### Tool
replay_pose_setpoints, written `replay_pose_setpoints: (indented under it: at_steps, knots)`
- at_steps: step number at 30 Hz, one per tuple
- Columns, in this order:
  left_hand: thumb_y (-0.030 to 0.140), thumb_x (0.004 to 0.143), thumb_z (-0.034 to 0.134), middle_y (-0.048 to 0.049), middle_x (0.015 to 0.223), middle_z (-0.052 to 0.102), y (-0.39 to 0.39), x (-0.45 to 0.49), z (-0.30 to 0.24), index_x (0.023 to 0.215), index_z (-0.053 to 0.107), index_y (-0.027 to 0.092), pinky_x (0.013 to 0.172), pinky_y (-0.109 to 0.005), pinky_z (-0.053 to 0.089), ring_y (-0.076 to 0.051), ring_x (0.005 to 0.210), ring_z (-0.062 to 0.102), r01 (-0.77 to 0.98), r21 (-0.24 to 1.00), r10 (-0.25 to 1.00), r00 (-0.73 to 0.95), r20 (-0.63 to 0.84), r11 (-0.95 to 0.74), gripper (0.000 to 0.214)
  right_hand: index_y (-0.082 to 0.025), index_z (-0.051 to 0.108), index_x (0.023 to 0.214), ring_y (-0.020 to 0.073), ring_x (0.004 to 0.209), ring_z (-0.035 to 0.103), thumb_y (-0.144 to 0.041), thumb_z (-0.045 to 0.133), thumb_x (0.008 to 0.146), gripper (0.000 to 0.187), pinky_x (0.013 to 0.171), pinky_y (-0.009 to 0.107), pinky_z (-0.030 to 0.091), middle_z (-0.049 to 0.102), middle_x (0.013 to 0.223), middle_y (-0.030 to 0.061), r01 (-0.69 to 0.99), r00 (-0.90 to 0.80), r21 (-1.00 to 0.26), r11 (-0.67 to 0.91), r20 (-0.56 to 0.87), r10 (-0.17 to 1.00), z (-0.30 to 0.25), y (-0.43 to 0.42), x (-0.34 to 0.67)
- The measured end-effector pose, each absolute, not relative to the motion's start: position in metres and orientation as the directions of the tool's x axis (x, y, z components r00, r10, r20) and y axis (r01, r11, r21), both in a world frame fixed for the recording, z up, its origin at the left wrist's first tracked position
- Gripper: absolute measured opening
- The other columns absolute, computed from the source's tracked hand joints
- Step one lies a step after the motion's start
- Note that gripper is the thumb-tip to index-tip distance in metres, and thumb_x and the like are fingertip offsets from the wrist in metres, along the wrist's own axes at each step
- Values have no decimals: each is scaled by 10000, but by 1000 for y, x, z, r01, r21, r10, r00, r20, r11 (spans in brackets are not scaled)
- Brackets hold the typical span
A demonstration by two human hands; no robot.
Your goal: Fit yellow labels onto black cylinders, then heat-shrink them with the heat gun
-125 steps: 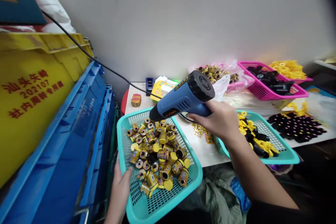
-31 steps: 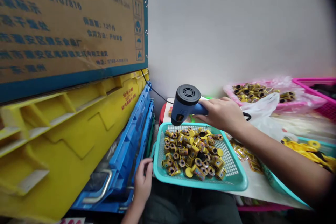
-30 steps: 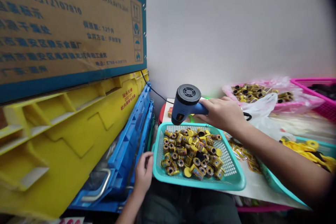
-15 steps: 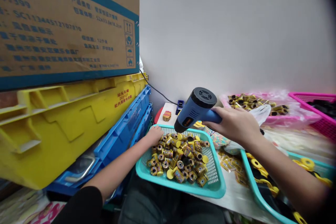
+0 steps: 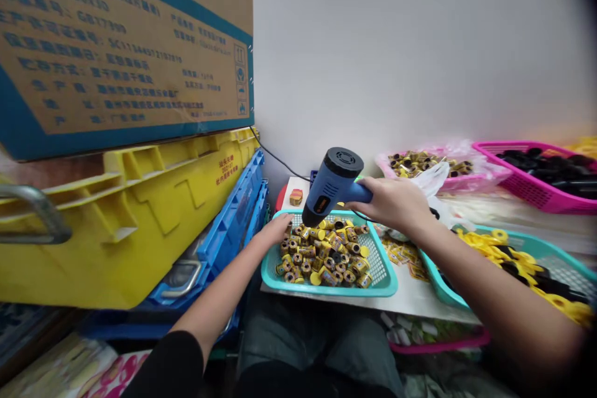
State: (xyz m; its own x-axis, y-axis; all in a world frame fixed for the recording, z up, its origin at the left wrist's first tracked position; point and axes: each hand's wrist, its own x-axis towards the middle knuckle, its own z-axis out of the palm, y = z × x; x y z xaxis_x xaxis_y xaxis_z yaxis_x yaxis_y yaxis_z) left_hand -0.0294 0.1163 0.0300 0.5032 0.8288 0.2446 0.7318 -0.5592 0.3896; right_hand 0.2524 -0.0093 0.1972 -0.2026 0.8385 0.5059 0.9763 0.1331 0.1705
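My right hand [image 5: 389,200] is wrapped round the handle of a blue heat gun [image 5: 329,183] with a black rear cap. Its dark nozzle tilts down over the far left of a turquoise basket [image 5: 392,286]. Many small gold-printed cylinders [image 5: 321,255], several with yellow caps, fill that basket. My left hand [image 5: 278,228] is closed at the basket's upper left rim, fingers over the edge beside the cylinders; the fingertips are partly hidden.
On the left, a cardboard box [image 5: 140,62] rests above a yellow crate [image 5: 153,211] and blue crates [image 5: 224,224]. At right stand a turquoise basket of yellow and black parts [image 5: 517,255] and a pink basket of black parts [image 5: 536,180]. A cord [image 5: 280,155] runs along the wall.
The view has shifted, with the turquoise basket appearing smaller and higher. The heat gun still hangs over it in my right hand, and my left hand remains at the rim.
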Motion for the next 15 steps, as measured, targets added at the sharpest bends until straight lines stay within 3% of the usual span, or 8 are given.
replay_pose_setpoints:
  at_steps: [4,8,12,15]
  knots:
    - [247,874,565,-146,1288,597,79,-55,31,1323,507,158,953,-392,500,-221,1065,627,700,525,869,313,384,-484,461,-228,634,898,195,674,599,-704,524,791,500,576,303,244,700,807,39,972,-231,162,169,541,809,188,0,238]
    - [349,940,417,-150,1237,614,20,-85,6,1247,548,166,915,-403,519,-236,1089,620,659,656,896,61,440,-368,381,-221,627,957,194,714,605,-645,539,811,457,638,317,300,709,902,52,971,-236,163,174,537,810,180,21,221]
    - [484,860,530,-144,1183,650,-24,-98,-28,1153,602,180,857,-389,541,-251,1045,642,384,910,948,-201,246,-155,428,-229,630,949,195,702,598,-638,540,806,442,630,317,304,706,879,45,974,-225,155,168,513,828,175,37,211]
    - [548,805,579,-150,1219,640,-37,-92,-44,1157,597,184,872,-400,531,-257,1057,634,199,979,964,-246,102,-53,507,-239,640,954,201,650,583,-686,530,780,492,576,302,258,695,798,41,982,-183,139,130,501,846,174,41,213]
